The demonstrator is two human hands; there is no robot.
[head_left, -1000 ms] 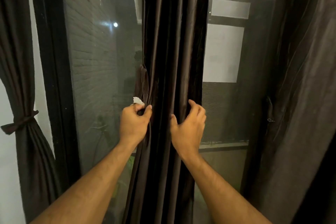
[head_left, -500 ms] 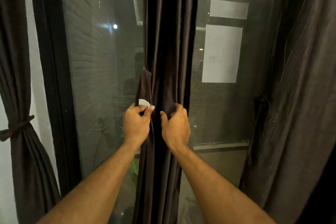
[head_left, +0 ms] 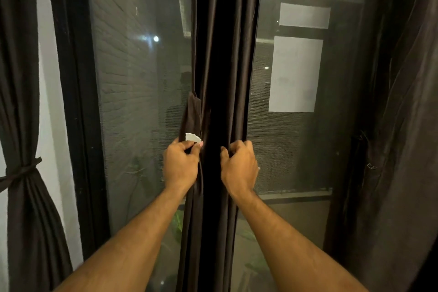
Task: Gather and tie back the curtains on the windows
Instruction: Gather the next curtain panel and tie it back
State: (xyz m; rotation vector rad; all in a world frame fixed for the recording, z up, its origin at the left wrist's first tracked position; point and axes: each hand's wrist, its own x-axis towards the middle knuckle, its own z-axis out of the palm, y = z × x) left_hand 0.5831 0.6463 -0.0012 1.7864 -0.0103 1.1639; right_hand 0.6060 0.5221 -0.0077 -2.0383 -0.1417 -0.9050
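Observation:
A dark brown curtain (head_left: 225, 54) hangs gathered into a narrow column in front of the window glass (head_left: 142, 102). My left hand (head_left: 181, 165) grips its left edge and pinches the end of a dark tie-back strap (head_left: 193, 116) with a small white tag (head_left: 192, 137). My right hand (head_left: 239, 168) grips the curtain's right folds at the same height, fingers curled into the cloth. The strap's far end is hidden behind the curtain.
At the far left another curtain (head_left: 21, 78) hangs tied with a knotted band (head_left: 22, 170). A loose curtain (head_left: 398, 125) fills the right side. A black window frame (head_left: 75, 102) stands left of the glass. Green leaves (head_left: 176, 223) show low behind the pane.
My right hand pushed the right folds leftward, narrowing the curtain bundle, then shifted slightly back right. My left hand stayed holding the strap end with the white tag.

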